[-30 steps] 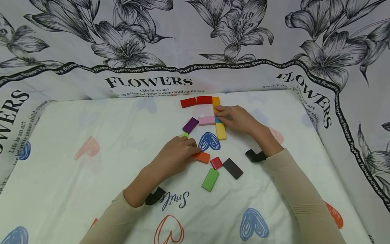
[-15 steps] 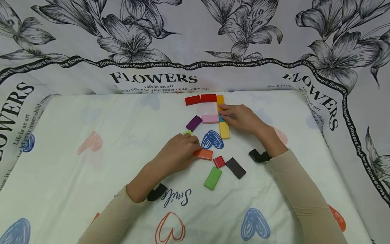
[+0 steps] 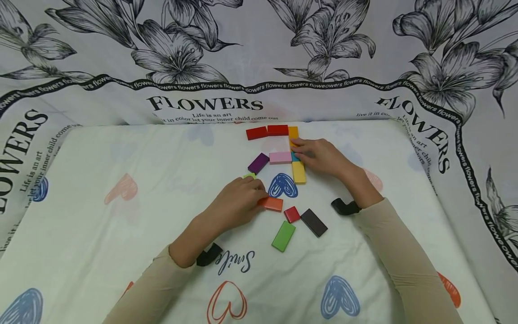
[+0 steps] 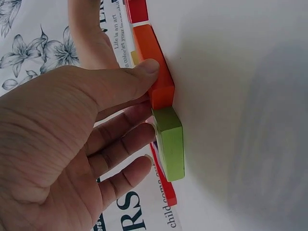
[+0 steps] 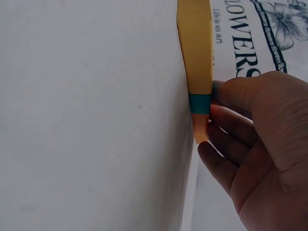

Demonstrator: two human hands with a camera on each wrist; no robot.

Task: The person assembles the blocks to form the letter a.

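My left hand (image 3: 236, 202) pinches the near end of an orange block (image 3: 273, 204), the thumb on its face and the index fingertip behind it. In the left wrist view, the other fingertips lie beside a lime green block (image 4: 171, 144) that meets the orange block's end. My right hand (image 3: 323, 157) has its thumb tip at a small blue block (image 5: 199, 103), and its fingers touch an amber block (image 3: 293, 131) beyond. A yellow block (image 3: 298, 173) adjoins the blue one. Against the blue block's left side lies a pink block (image 3: 280, 157), with a purple block (image 3: 258, 163) slanting off it.
Two red blocks (image 3: 277, 130) extend left from the amber block's far end. Nearer, a small red block (image 3: 292, 214), a dark block (image 3: 314, 222) and a green block (image 3: 283, 236) lie loose on the printed tablecloth (image 3: 170, 180). Black wrist pieces (image 3: 344, 207) sit under the sleeves.
The whole view has shifted slightly, moving the scene a little to the right. The orange block has tilted slightly to lie more level; both hands keep about the same places.
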